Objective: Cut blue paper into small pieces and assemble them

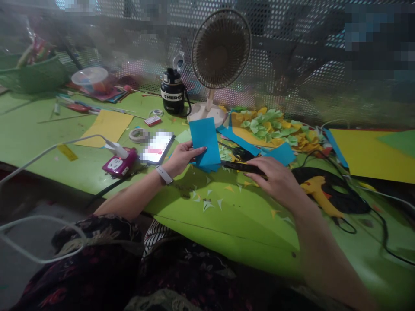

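Upright in my left hand (185, 159) is a small stack of blue paper (204, 138), the thumb pressed on its front and the other fingers behind. The stack's lower edges fan out slightly. My right hand (272, 175) is closed on a long black tool (238, 166) that looks like a stapler; its tip is at the paper's lower right corner, and I cannot tell whether they touch. Blue paper strips (240, 140) lie behind the tool. Small paper scraps (207, 205) are scattered on the green table (194, 224) below my hands.
A white fan (222, 49) and black bottle (173, 93) stand at the back. Left are a phone (157, 147), tape roll (138, 134) and purple power socket (119, 162). Right are yellow-green paper pieces (275, 127), a yellow glue gun (320, 194), cables and yellow sheets (372, 155).
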Demonstrator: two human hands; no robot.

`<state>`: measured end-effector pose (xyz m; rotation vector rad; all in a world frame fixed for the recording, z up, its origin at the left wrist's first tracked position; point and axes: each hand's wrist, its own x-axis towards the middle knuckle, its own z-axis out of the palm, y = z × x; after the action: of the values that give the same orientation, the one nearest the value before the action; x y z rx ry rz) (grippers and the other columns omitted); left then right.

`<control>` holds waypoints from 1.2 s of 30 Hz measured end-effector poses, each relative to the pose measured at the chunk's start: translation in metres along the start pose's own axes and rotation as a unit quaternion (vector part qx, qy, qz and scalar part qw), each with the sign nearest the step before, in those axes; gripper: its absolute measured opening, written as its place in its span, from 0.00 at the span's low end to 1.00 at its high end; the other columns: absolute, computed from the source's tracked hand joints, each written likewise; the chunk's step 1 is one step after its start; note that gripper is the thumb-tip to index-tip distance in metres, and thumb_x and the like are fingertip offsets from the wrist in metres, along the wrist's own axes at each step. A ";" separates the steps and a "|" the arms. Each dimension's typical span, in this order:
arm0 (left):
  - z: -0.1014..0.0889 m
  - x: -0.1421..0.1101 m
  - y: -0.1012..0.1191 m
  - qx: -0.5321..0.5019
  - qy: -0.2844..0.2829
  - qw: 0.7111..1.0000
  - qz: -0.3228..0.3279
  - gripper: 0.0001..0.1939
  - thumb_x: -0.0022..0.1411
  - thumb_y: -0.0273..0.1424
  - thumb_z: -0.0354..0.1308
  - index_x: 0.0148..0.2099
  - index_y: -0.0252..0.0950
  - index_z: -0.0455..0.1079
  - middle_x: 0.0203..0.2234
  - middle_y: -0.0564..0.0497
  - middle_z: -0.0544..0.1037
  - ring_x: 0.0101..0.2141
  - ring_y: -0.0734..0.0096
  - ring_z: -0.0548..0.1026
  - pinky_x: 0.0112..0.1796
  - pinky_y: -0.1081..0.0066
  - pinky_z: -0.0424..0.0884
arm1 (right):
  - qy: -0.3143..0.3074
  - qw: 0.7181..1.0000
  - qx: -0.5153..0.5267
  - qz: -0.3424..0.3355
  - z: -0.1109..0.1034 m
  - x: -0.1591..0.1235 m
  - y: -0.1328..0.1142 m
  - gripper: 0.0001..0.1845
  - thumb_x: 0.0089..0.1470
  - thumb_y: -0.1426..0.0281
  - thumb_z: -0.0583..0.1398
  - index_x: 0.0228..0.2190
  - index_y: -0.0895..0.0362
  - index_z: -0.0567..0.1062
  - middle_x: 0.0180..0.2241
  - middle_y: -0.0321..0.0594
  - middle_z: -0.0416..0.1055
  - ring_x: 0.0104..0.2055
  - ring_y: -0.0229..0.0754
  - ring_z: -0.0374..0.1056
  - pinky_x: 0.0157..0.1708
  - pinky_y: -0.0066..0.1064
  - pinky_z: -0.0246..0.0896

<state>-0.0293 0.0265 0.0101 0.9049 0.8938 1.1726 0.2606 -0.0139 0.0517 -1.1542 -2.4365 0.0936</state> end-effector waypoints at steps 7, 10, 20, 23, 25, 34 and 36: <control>0.003 -0.001 -0.003 0.003 -0.010 1.000 0.003 0.18 0.48 0.36 0.74 0.39 0.33 0.77 0.33 0.47 0.83 0.28 0.73 0.78 0.31 0.72 0.75 | -0.005 1.000 -0.004 -0.008 0.006 0.003 -0.005 0.16 0.65 0.64 0.55 0.49 0.57 0.75 0.47 0.53 0.77 0.51 0.57 0.72 0.50 0.52 0.67; 0.003 -0.001 -0.004 0.002 -0.009 1.000 0.003 0.19 0.48 0.36 0.75 0.40 0.34 0.77 0.34 0.47 0.83 0.29 0.73 0.78 0.31 0.72 0.75 | -0.016 1.000 0.004 -0.012 0.005 0.003 -0.006 0.16 0.65 0.64 0.55 0.48 0.57 0.75 0.46 0.53 0.77 0.50 0.57 0.72 0.49 0.51 0.68; 0.004 -0.001 -0.010 0.006 -0.013 1.000 0.009 0.20 0.48 0.37 0.74 0.41 0.33 0.77 0.33 0.48 0.83 0.27 0.75 0.77 0.30 0.73 0.74 | -0.014 1.000 0.013 -0.019 0.013 0.002 -0.007 0.17 0.65 0.64 0.55 0.50 0.57 0.75 0.47 0.53 0.77 0.51 0.57 0.72 0.49 0.53 0.69; 0.004 -0.002 -0.010 -0.001 -0.010 1.000 0.010 0.20 0.48 0.37 0.74 0.42 0.33 0.78 0.35 0.47 0.83 0.28 0.73 0.78 0.32 0.71 0.74 | -0.012 0.999 0.019 -0.038 0.012 0.001 -0.006 0.16 0.65 0.64 0.55 0.49 0.58 0.75 0.45 0.52 0.77 0.49 0.56 0.73 0.47 0.50 0.70; 0.003 -0.002 -0.010 -0.002 -0.007 1.000 0.014 0.19 0.49 0.37 0.74 0.42 0.33 0.78 0.34 0.47 0.83 0.28 0.74 0.77 0.32 0.71 0.74 | -0.017 0.999 0.020 -0.044 0.011 0.001 -0.006 0.16 0.65 0.64 0.56 0.49 0.58 0.76 0.45 0.52 0.77 0.49 0.55 0.73 0.47 0.49 0.71; 0.009 -0.004 -0.012 -0.011 -0.013 1.000 -0.007 0.19 0.49 0.35 0.74 0.42 0.34 0.78 0.36 0.46 0.83 0.31 0.71 0.78 0.33 0.70 0.75 | -0.007 0.999 0.019 -0.049 0.024 0.003 -0.013 0.15 0.65 0.66 0.57 0.49 0.58 0.75 0.46 0.53 0.78 0.49 0.56 0.73 0.48 0.51 0.71; 0.007 -0.003 -0.011 -0.007 -0.005 1.000 -0.004 0.18 0.49 0.35 0.74 0.41 0.34 0.77 0.34 0.47 0.83 0.29 0.73 0.77 0.31 0.72 0.73 | -0.022 0.998 0.033 -0.054 0.023 0.003 -0.014 0.14 0.64 0.66 0.57 0.48 0.57 0.76 0.46 0.52 0.78 0.49 0.55 0.73 0.47 0.50 0.71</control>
<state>-0.0196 0.0212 0.0032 0.8946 0.8806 1.1649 0.2396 -0.0180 0.0350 -1.0011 -2.5081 0.1669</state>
